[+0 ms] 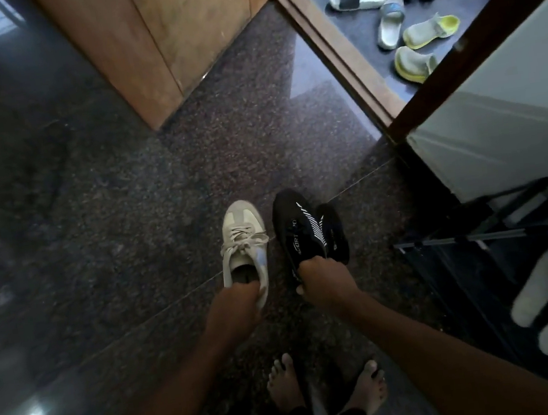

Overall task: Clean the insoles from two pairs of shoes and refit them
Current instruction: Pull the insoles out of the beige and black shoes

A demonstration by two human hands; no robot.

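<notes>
My left hand (pixel 234 307) grips the heel end of a beige lace-up sneaker (pixel 242 245), its toe pointing away from me above the dark floor. Whether a second beige shoe sits behind it is hidden. My right hand (pixel 324 278) clutches a pair of black sport shoes by their heels: the nearer black shoe (pixel 297 228) has white stripes and lettering, and the second black shoe (pixel 334 232) lies pressed against its right side. No insole shows in either pair.
The speckled granite floor (pixel 127 208) spreads ahead. A wooden door (pixel 176 40) stands open at the back. Beyond the threshold (pixel 336 51) lie several sandals and slippers (pixel 417 34). A black shoe rack (pixel 485 250) stands at right. My bare feet (pixel 284 385) are below.
</notes>
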